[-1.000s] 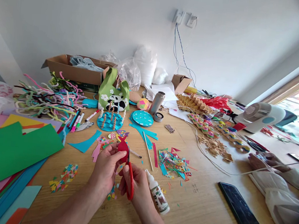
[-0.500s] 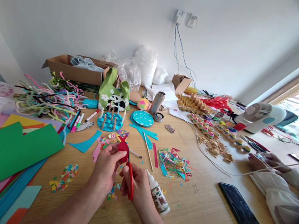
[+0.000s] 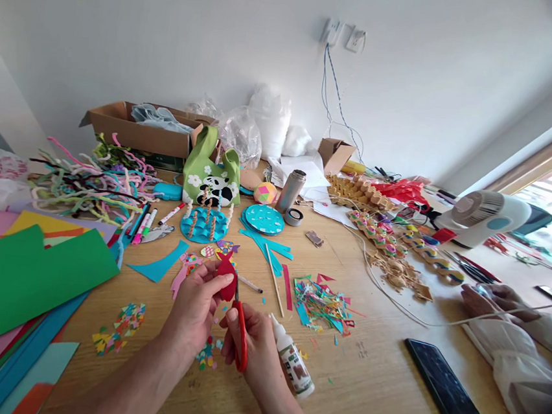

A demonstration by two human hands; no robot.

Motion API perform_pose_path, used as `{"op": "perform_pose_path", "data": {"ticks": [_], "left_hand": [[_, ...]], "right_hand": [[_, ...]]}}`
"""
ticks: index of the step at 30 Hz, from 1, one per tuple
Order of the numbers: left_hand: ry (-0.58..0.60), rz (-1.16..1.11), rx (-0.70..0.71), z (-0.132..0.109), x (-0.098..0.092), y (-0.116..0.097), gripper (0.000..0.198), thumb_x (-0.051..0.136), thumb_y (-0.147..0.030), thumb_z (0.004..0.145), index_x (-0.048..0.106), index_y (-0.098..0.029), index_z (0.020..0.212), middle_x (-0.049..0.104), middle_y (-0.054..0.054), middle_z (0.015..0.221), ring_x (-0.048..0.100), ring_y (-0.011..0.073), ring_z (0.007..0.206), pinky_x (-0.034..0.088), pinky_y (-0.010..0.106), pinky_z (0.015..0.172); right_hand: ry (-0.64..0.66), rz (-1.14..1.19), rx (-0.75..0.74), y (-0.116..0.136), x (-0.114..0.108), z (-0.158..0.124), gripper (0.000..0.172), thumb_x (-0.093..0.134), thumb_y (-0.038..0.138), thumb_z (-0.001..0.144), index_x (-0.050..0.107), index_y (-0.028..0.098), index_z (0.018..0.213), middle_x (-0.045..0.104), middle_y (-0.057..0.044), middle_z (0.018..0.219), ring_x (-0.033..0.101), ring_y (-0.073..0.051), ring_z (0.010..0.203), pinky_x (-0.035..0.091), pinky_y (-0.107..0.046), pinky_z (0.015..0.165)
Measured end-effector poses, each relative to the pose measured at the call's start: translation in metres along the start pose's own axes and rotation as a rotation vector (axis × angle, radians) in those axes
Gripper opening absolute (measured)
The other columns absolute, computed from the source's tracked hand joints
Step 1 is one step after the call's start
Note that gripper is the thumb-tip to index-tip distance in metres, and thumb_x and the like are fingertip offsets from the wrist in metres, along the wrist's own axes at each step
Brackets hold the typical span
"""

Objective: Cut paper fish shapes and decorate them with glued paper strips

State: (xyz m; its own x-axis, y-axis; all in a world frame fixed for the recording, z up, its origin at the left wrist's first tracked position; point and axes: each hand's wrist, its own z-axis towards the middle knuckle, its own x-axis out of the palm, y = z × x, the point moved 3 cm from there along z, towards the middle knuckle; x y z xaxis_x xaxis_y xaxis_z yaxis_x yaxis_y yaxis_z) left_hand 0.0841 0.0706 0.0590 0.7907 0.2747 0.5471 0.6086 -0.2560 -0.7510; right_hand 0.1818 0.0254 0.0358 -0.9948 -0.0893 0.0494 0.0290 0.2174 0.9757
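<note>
Between the thumb and fingers of my left hand (image 3: 197, 307) is a piece of red paper (image 3: 226, 283) with a curved outline and a pointed top. My right hand (image 3: 254, 341) grips a pair of scissors (image 3: 242, 340) by the red handles, and their dark blades meet the paper's right edge. Just right of that hand a white glue bottle (image 3: 293, 358) lies on its side. Small patterned paper fish (image 3: 227, 248) rest beyond my left hand. Colourful paper scraps (image 3: 320, 302) form a pile to the right, beside a red paper strip (image 3: 287, 287) and a thin stick (image 3: 273, 278).
Coloured paper sheets (image 3: 35, 275) cover the left side, with pipe cleaners (image 3: 87, 182) behind. A panda bag (image 3: 212, 175), metal flask (image 3: 291, 190) and blue disc (image 3: 264, 219) stand farther back. At right are a black phone (image 3: 452, 400), a cable (image 3: 393, 306) and another person's hands (image 3: 486, 299).
The red paper has turned slightly in my left hand, and my left thumb sits a little higher and farther left. The scissors stay at its edge; the view has shifted very slightly.
</note>
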Motion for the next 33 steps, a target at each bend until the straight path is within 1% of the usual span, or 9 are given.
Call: {"op": "perform_pose_path", "data": {"ticks": [4, 9, 15, 20, 26, 33], "left_hand": [[-0.004, -0.005, -0.001, 0.0005, 0.0001, -0.0016, 0.041, 0.082, -0.016, 0.046, 0.063, -0.017, 0.082, 0.068, -0.002, 0.069, 0.059, 0.0097, 0.059, 0.044, 0.020, 0.056], [0.016, 0.009, 0.001, 0.0009, -0.0002, -0.0018, 0.040, 0.082, -0.015, 0.047, 0.063, -0.016, 0.082, 0.068, -0.002, 0.071, 0.060, 0.0102, 0.061, 0.045, 0.021, 0.058], [0.022, 0.050, -0.005, 0.0005, 0.0022, -0.0037, 0.040, 0.080, -0.015, 0.046, 0.063, -0.016, 0.082, 0.068, -0.002, 0.070, 0.060, 0.0111, 0.061, 0.045, 0.022, 0.058], [0.004, 0.080, -0.002, -0.0004, 0.0026, -0.0052, 0.041, 0.078, -0.015, 0.044, 0.063, -0.016, 0.083, 0.068, -0.001, 0.070, 0.060, 0.0117, 0.060, 0.044, 0.023, 0.057], [0.000, 0.104, 0.014, 0.0009, 0.0020, -0.0059, 0.041, 0.077, -0.016, 0.045, 0.063, -0.016, 0.083, 0.069, -0.001, 0.070, 0.059, 0.0116, 0.059, 0.042, 0.022, 0.055], [0.018, 0.100, 0.003, 0.0005, 0.0014, -0.0051, 0.041, 0.078, -0.016, 0.045, 0.062, -0.015, 0.084, 0.068, -0.001, 0.069, 0.059, 0.0113, 0.061, 0.045, 0.022, 0.056]], "right_hand": [[0.027, 0.022, 0.004, 0.0006, 0.0014, -0.0005, 0.063, 0.051, 0.080, 0.069, 0.054, 0.017, 0.071, 0.045, 0.007, 0.036, 0.041, -0.008, 0.029, 0.031, -0.018, 0.033], [0.055, 0.041, 0.003, 0.0051, 0.0027, -0.0026, 0.063, 0.049, 0.077, 0.074, 0.058, 0.015, 0.076, 0.049, 0.005, 0.040, 0.046, -0.009, 0.033, 0.033, -0.018, 0.036], [0.043, 0.017, -0.010, 0.0087, 0.0025, -0.0026, 0.067, 0.047, 0.079, 0.074, 0.062, 0.014, 0.081, 0.051, 0.004, 0.041, 0.044, -0.009, 0.034, 0.033, -0.019, 0.037], [0.025, -0.001, 0.001, 0.0081, 0.0015, -0.0021, 0.066, 0.048, 0.079, 0.072, 0.061, 0.015, 0.078, 0.048, 0.005, 0.039, 0.044, -0.009, 0.033, 0.031, -0.018, 0.037], [0.017, 0.002, -0.006, 0.0018, -0.0007, -0.0013, 0.064, 0.049, 0.077, 0.074, 0.061, 0.014, 0.078, 0.048, 0.005, 0.039, 0.043, -0.009, 0.033, 0.031, -0.018, 0.036], [0.011, 0.019, -0.004, -0.0002, -0.0014, 0.0004, 0.064, 0.050, 0.076, 0.074, 0.060, 0.014, 0.077, 0.046, 0.006, 0.037, 0.040, -0.008, 0.030, 0.031, -0.018, 0.034]]}}
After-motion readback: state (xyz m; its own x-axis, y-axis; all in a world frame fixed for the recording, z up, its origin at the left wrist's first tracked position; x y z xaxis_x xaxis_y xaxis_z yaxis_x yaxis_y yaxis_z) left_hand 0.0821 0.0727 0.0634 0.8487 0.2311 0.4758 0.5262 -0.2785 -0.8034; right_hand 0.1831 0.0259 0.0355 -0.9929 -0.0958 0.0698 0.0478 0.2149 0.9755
